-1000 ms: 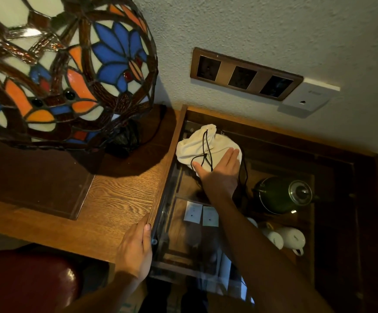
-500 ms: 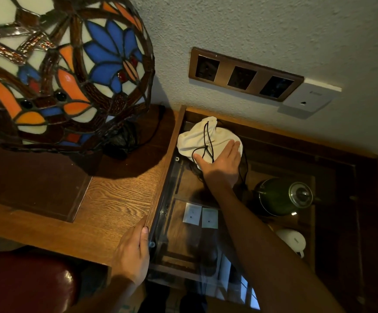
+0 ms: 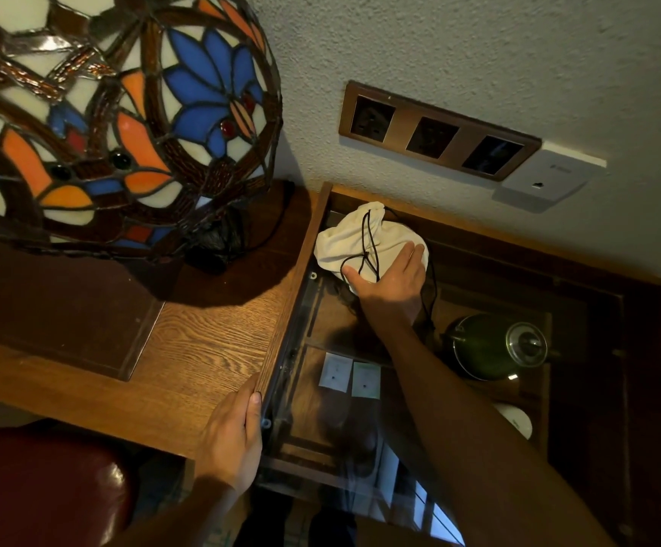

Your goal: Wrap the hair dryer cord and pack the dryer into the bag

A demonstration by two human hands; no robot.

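A white drawstring bag (image 3: pixel 364 240) lies bulging at the back left corner of the glass-topped surface (image 3: pixel 340 428), its black drawstring (image 3: pixel 368 246) looped across the top. My right hand (image 3: pixel 390 280) rests flat on the bag's near side, fingers straight, thumb by the drawstring knot. A thin black cord (image 3: pixel 432 298) curves past the right of that hand. The hair dryer itself is hidden. My left hand (image 3: pixel 232 436) grips the near end of the wooden edge strip (image 3: pixel 293 294) beside the glass.
A large stained-glass lamp (image 3: pixel 115 112) stands on the wooden desk (image 3: pixel 202 341) at left. A green kettle (image 3: pixel 494 345) and a white cup (image 3: pixel 516 422) sit under the glass at right. A socket panel (image 3: pixel 437 130) is on the wall behind. A red seat (image 3: pixel 40 487) is at lower left.
My right hand has slid slightly toward the back wall with the bag under it. The view has shifted a little. My left hand stays on the wooden edge.
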